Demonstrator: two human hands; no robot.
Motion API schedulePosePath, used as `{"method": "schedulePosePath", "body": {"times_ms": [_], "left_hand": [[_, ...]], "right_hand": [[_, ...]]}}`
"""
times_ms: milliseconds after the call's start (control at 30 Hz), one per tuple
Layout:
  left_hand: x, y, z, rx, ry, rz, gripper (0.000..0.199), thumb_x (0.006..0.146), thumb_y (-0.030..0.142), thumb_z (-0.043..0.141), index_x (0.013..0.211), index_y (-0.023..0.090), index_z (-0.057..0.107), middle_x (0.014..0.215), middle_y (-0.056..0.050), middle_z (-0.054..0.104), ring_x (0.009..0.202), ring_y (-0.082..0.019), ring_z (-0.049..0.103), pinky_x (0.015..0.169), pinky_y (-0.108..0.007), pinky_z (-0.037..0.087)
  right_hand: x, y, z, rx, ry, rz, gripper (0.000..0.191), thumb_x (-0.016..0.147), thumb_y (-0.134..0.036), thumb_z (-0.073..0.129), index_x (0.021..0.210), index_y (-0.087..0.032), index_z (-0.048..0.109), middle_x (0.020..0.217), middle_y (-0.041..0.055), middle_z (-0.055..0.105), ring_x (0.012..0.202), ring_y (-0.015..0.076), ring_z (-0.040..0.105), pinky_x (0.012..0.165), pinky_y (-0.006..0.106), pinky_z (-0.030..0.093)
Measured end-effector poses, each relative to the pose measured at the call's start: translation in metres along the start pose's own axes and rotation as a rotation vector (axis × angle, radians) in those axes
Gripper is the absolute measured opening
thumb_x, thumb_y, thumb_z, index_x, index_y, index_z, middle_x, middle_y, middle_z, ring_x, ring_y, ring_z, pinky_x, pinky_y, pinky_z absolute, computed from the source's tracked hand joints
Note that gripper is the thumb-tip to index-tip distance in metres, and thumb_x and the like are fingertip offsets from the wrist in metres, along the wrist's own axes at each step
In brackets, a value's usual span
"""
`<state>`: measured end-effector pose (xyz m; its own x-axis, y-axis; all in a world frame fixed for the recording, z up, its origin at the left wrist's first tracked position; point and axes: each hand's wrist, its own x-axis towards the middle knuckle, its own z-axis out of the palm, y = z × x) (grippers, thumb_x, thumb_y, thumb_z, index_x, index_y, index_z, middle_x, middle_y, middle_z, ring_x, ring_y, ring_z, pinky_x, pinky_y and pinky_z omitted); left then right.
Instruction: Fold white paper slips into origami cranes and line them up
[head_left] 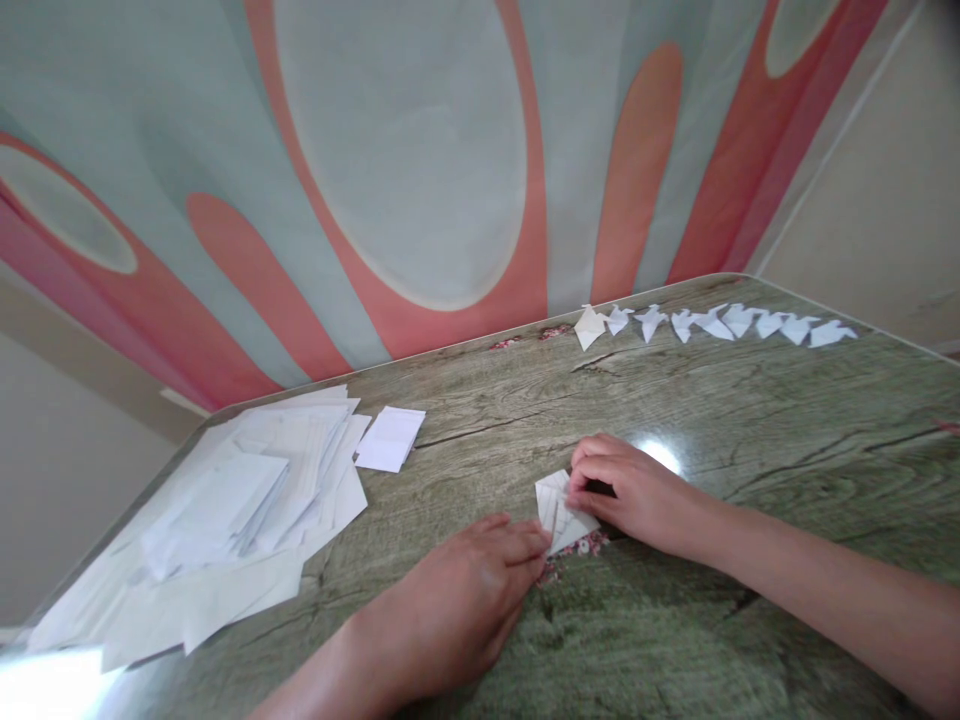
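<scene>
A small sheet of white paper (553, 492), folded into a kite-like shape with crease lines showing, lies flat on the table between both hands. My right hand (634, 495) pinches its upper right part between thumb and fingers. From the lower left, my left hand (472, 590) reaches in palm down, its closed fingertips holding the paper's left edge; its thumb is mostly hidden. Part of the paper's right side is covered by the right fingers.
A spread pile of white paper sheets (330, 510) covers the table's left, topped by a smaller stack (225, 500). Beside it lies a small paper stack (391, 438). Several folded paper birds (739, 320) line the back right edge. A patterned wall (405, 150) rises behind the wood-grain table (465, 440).
</scene>
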<state>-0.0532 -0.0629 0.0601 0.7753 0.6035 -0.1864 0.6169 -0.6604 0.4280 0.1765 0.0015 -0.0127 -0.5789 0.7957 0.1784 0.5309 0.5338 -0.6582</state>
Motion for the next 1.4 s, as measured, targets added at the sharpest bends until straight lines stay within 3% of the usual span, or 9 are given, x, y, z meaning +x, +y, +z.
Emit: {"method": "schedulePosePath", "body": {"times_ms": [133,333,500,700,900,1033,1200,1400], "left_hand": [[0.003,-0.003,0.002,-0.002,0.034,0.057,0.028,0.094,0.012,0.042,0.117,0.019,0.059,0.121,-0.007,0.065,0.118,-0.02,0.057,0.106,-0.037,0.041],[0.009,-0.01,0.01,-0.003,0.099,0.077,0.036,0.095,0.012,0.042,0.129,0.02,0.049,0.118,-0.008,0.065,0.11,-0.02,0.06,0.096,-0.034,0.048],[0.013,-0.02,0.019,0.014,0.153,0.124,0.031,0.096,0.015,0.041,0.124,0.016,0.056,0.113,-0.01,0.065,0.106,-0.02,0.06,0.092,-0.033,0.05],[0.027,-0.034,0.032,-0.032,0.302,0.173,0.024,0.094,0.01,0.044,0.104,0.015,0.065,0.095,-0.007,0.067,0.092,-0.018,0.06,0.085,-0.032,0.049],[0.035,-0.045,0.04,-0.109,0.456,0.163,0.019,0.093,0.013,0.049,0.094,0.017,0.068,0.102,-0.008,0.068,0.098,-0.019,0.061,0.088,-0.033,0.048],[0.036,-0.043,0.044,-0.155,0.466,0.149,0.016,0.092,0.015,0.052,0.096,0.016,0.068,0.1,-0.008,0.067,0.095,-0.018,0.061,0.085,-0.032,0.05],[0.032,-0.038,0.047,-0.164,0.458,0.124,0.019,0.093,0.017,0.052,0.103,0.015,0.068,0.114,-0.011,0.063,0.106,-0.019,0.059,0.091,-0.032,0.05],[0.031,-0.04,0.045,-0.128,0.403,0.169,0.024,0.094,0.015,0.049,0.111,0.016,0.067,0.113,-0.01,0.065,0.104,-0.019,0.06,0.091,-0.034,0.051]], "right_hand": [[0.0,0.001,0.002,-0.023,0.007,0.008,0.017,0.088,-0.027,0.063,0.073,-0.019,0.065,0.084,0.0034,0.062,0.084,0.0186,0.054,0.076,0.031,0.039],[0.001,0.0,0.003,-0.047,0.012,-0.006,0.017,0.09,-0.026,0.06,0.074,-0.019,0.065,0.082,0.0029,0.061,0.083,0.0183,0.054,0.076,0.032,0.039],[0.002,0.002,0.005,-0.059,0.013,-0.006,0.017,0.089,-0.027,0.061,0.074,-0.019,0.064,0.082,0.0027,0.061,0.083,0.0182,0.054,0.076,0.032,0.039],[0.001,0.001,0.005,-0.079,0.013,-0.009,0.016,0.089,-0.026,0.062,0.075,-0.019,0.065,0.08,0.003,0.061,0.083,0.0191,0.054,0.077,0.033,0.04],[0.002,-0.001,0.003,-0.094,0.01,-0.003,0.014,0.089,-0.024,0.062,0.076,-0.018,0.065,0.08,0.0035,0.061,0.084,0.0196,0.054,0.078,0.033,0.04],[0.001,-0.001,0.003,-0.105,0.015,0.009,0.015,0.089,-0.023,0.06,0.076,-0.018,0.065,0.08,0.0038,0.061,0.083,0.0195,0.054,0.078,0.033,0.041],[0.001,-0.002,0.004,-0.092,0.018,0.025,0.014,0.088,-0.022,0.062,0.075,-0.018,0.065,0.08,0.0032,0.062,0.084,0.0192,0.054,0.078,0.032,0.041],[0.0,-0.003,0.003,-0.102,0.034,0.035,0.015,0.088,-0.021,0.061,0.074,-0.018,0.064,0.079,0.0034,0.061,0.083,0.0194,0.054,0.077,0.033,0.042]]}}
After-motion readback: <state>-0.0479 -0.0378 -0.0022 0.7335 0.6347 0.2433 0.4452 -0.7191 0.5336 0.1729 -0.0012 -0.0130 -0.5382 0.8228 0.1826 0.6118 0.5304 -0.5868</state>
